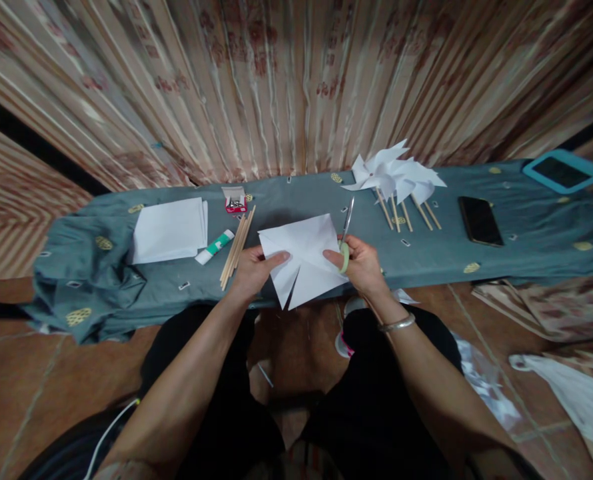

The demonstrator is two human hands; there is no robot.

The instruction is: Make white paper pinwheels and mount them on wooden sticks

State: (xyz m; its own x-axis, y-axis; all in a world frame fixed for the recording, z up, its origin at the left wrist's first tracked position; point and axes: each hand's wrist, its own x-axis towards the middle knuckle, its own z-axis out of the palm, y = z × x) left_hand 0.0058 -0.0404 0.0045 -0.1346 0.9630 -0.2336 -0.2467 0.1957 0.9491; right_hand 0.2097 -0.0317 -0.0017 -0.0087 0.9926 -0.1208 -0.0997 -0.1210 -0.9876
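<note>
I hold a white square of paper (304,257) with cuts in from its corners, over the near edge of a low bench. My left hand (251,270) pinches its left side, thumb on top. My right hand (361,263) grips the paper's right edge and also holds scissors (347,230) with pale green handles, blades pointing away. Both hands are closed on what they hold.
The bench has a grey-green cloth (286,200). On it lie a stack of white paper (169,230), a glue stick (215,247), wooden sticks (236,250), a small box of pins (235,200), finished paper pinwheels (396,180), a phone (480,221) and a blue-cased tablet (562,171).
</note>
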